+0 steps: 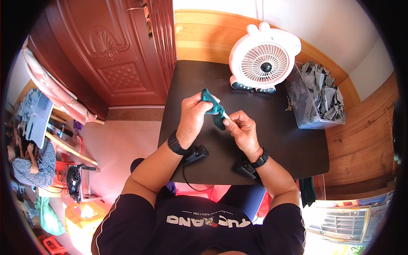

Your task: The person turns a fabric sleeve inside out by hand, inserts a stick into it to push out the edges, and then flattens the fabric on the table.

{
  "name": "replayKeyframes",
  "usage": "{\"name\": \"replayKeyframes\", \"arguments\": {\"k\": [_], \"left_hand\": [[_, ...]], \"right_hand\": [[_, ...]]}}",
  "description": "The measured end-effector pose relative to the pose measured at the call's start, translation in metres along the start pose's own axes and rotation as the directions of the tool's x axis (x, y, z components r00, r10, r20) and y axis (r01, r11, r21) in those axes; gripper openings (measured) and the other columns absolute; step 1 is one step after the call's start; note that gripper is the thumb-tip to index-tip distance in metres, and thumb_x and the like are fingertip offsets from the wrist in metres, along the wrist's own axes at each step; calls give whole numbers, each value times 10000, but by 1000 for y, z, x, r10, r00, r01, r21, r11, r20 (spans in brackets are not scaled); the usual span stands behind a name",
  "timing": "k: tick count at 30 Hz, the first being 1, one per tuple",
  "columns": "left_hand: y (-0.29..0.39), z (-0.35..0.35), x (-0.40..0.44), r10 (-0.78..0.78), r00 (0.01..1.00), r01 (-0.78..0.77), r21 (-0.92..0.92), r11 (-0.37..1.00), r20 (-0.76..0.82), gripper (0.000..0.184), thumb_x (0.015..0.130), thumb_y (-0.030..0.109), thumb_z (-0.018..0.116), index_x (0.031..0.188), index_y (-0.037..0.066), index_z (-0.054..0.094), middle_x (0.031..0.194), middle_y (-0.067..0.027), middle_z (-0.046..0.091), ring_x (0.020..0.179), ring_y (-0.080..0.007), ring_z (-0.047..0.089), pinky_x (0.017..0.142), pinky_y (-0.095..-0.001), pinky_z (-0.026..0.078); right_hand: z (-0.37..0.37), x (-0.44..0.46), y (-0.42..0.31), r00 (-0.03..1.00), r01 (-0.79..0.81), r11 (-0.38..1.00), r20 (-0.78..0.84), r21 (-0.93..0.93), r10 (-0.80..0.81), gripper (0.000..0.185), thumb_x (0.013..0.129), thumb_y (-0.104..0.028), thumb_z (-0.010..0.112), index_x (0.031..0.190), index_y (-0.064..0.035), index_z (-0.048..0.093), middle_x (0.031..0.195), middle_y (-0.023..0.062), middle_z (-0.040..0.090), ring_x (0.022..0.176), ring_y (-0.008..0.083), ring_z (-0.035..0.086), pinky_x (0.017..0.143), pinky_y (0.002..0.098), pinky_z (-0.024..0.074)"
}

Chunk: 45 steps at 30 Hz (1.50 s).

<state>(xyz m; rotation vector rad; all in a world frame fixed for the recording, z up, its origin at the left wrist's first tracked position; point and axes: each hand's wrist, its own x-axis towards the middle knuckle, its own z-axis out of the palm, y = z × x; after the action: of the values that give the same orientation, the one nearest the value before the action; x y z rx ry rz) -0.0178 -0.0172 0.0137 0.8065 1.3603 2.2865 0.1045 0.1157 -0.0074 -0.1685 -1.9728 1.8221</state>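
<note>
My left hand (pixel 192 118) is closed around a dark green piece of soft cloth (pixel 211 104), the thumb pressed on its middle. One end of the cloth stands up above the fingers and the other hangs down toward my right hand (pixel 243 131). The right thumb and forefinger pinch a thin pale stick-like piece (pixel 225 115) against the cloth's lower part; its far end is hidden by the cloth. Both hands are held above the dark brown table (pixel 191 80).
A white and pink fan (pixel 265 63) stands at the table's back. Beside it, a clear bin (pixel 312 121) is full of grey scraps. Black devices (pixel 197 153) hang by my wrists. Dark green strips (pixel 307 192) hang past the right edge. Another person (pixel 36 165) sits far left.
</note>
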Motion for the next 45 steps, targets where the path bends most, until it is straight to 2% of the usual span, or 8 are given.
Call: {"name": "replayKeyframes", "arguments": {"k": [7,11,20,27,30,36,42,45], "left_hand": [[0,3,-7,-58,997,54,87,995,45,291,802,56,478,983,-93,650,820,-146,676,764,-212,669,752,-309,521],[5,5,-3,-8,996,5,31,1000,88,441,814,119,484,1201,-72,574,867,-143,678,846,-239,685,835,-323,507],[10,-3,4,141,989,-141,11,990,35,420,796,106,515,1177,-46,602,1098,-167,653,1117,-234,582,996,-348,405],[9,-10,9,71,993,-71,-9,997,97,244,937,213,489,928,-7,595,901,-93,634,902,-175,626,831,-292,466],[14,-11,8,116,990,-131,254,958,75,257,982,233,477,892,14,578,849,-55,615,797,-118,590,753,-256,456],[4,-14,16,208,970,-176,229,958,-126,156,949,121,559,854,-2,568,755,13,502,692,-52,414,627,-222,375],[22,11,6,612,703,-631,715,300,364,119,757,119,682,717,51,593,789,-66,567,818,-283,535,728,-387,411],[16,24,-4,466,710,-698,615,366,529,109,720,84,697,732,33,601,775,-87,570,750,-303,529,684,-390,418]], "right_hand": [[0,-2,-1,985,-134,986,117,97,123,130,939,-159,628,856,-81,566,666,-29,562,545,17,419,479,183,335],[-2,0,1,996,-84,996,37,33,83,111,917,-116,651,849,-71,576,672,-42,554,562,11,423,494,176,341],[-5,2,2,995,58,997,-79,-54,-62,105,846,12,698,833,-41,609,720,-45,596,664,13,511,617,191,441],[-7,4,4,993,80,990,-74,-116,-89,95,841,12,702,841,-29,617,749,-18,643,701,24,564,645,199,472],[-5,4,2,996,50,993,-68,-109,-58,82,848,-6,700,849,-24,620,730,-11,637,684,26,557,627,198,468],[-6,4,-5,996,-71,936,17,-345,82,116,891,-108,665,864,-6,617,664,8,604,588,40,518,546,199,434],[-7,8,-10,969,-248,943,-35,-223,246,171,935,-176,607,883,-14,599,644,-1,578,515,49,496,449,209,393],[-14,10,-7,956,-293,955,-35,-42,292,163,949,-185,592,900,-29,587,651,-14,567,503,39,487,433,192,372]]}}
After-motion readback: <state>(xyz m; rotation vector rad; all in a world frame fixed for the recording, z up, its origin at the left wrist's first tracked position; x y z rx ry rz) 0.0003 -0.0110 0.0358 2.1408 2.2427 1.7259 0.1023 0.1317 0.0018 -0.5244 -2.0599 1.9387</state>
